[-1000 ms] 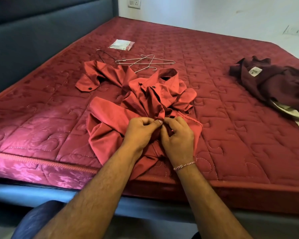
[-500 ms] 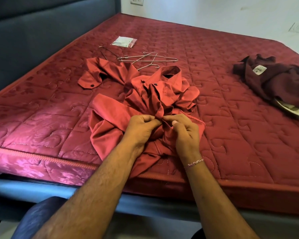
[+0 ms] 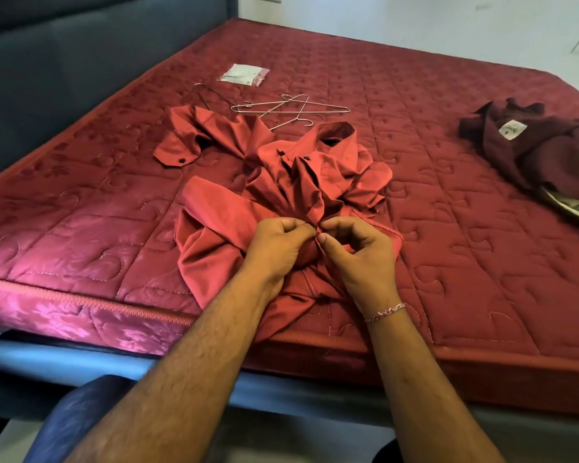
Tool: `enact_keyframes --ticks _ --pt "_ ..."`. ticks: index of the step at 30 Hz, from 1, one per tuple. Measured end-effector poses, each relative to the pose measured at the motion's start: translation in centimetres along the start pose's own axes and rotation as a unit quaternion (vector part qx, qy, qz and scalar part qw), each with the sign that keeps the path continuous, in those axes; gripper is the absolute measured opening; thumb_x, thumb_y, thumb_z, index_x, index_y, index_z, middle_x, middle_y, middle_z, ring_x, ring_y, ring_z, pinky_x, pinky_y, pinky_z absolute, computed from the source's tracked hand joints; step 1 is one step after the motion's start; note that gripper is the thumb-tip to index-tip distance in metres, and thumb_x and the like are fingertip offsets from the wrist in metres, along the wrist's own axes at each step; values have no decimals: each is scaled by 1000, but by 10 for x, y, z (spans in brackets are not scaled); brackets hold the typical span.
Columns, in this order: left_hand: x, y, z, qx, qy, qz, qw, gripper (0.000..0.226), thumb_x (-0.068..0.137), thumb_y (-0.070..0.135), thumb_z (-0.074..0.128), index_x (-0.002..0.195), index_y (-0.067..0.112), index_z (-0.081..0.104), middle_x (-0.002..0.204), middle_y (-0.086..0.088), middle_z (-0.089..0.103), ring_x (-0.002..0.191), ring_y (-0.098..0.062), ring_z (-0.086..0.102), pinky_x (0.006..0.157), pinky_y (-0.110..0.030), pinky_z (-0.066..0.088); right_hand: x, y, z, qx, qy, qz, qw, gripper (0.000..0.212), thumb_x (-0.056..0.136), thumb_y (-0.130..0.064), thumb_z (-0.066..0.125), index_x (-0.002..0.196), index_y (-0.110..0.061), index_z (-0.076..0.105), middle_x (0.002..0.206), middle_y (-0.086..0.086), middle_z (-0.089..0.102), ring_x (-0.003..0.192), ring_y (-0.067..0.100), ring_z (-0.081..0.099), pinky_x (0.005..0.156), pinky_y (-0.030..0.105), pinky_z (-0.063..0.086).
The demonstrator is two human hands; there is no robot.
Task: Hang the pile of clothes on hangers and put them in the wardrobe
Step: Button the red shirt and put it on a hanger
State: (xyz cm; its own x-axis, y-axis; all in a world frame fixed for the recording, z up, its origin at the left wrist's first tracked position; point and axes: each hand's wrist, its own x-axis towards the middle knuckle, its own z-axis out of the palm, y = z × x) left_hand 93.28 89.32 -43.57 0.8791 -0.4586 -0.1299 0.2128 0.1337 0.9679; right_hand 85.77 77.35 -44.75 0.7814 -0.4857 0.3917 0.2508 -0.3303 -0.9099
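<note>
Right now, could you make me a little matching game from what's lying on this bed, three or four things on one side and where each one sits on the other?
Things:
1. red shirt
2. wire hangers
3. dark maroon garment
4. small white packet

Places:
A. far right of the mattress
B. farthest back, beyond the hangers
C. near edge, pinched by the left hand and the right hand
D. just behind the red shirt's collar

Pairs: 1-C, 2-D, 3-A, 4-B
</note>
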Motion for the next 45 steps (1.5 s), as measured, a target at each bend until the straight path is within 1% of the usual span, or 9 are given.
enact_keyframes --ticks 10,19,22,28,34,36,39,41,45 --pt "-1 -4 0 17 -16 37 999 25 93 3 70 71 14 73 68 2 71 65 -7 59 65 -23 48 -2 0 3 -55 22 0 998 19 83 -1 80 97 -12 73 83 -8 71 71 0 63 62 14 47" --pt "-5 -4 -4 10 -57 73 996 32 95 -1 64 71 18 76 72 2 72 68 -9 63 70 -26 50 0 5 -1 16 23 37 999 20 83 -7 69 84 -26 75 78 -5 72 69 17 62 67 45 54" --pt "-13 0 -5 -55 -107 91 989 39 96 -6 59 72 18 79 75 1 74 69 -7 67 67 -20 52 0 2 -1 60 28 51 997 29 85 7 62 82 -21 72 76 -6 70 66 8 59 66 33 50" --pt "0 1 -9 -34 27 184 982 14 95 19 62 84 18 69 76 6 66 72 -10 55 68 -30 46 -12 -12 -6 -28 -48 -41 998 13 89 -18 77 102 -17 75 93 -7 74 81 7 66 75 24 51" --pt "15 113 -44 365 -79 351 858 25 88 48 70 81 24 68 71 4 70 61 -12 63 59 -33 49 31 -75 -53 -114 -82 -98 985 16 87 -13 80 81 -26 72 74 -18 69 63 -4 54 62 14 43" --pt "21 166 -52 449 -250 257 818 28 82 45 82 87 20 72 74 -1 74 62 -22 66 60 -35 50 62 -116 -80 -133 -235 -46 962 7 84 -18 79 79 -19 75 69 -13 67 64 -3 53 59 14 42" --pt "50 228 -51 588 -423 82 684 14 85 24 86 91 16 76 78 -3 75 68 -9 63 63 -26 49 122 -158 -104 -214 -403 29 890 9 87 -10 78 79 -13 77 69 -8 69 67 -1 55 62 16 45" --pt "84 252 -39 665 -336 102 659 11 88 23 82 79 24 76 74 7 72 69 -5 64 66 -26 49 170 -165 -108 -333 -326 0 885 16 91 -19 78 76 -16 76 67 -10 69 66 2 58 65 22 45" --pt "134 276 -4 582 100 349 728 10 83 29 74 93 27 77 92 5 75 91 -20 70 74 -29 49 240 -168 -109 -487 118 -143 854 18 90 -38 74 89 -21 78 92 5 77 91 32 71 77 36 54"
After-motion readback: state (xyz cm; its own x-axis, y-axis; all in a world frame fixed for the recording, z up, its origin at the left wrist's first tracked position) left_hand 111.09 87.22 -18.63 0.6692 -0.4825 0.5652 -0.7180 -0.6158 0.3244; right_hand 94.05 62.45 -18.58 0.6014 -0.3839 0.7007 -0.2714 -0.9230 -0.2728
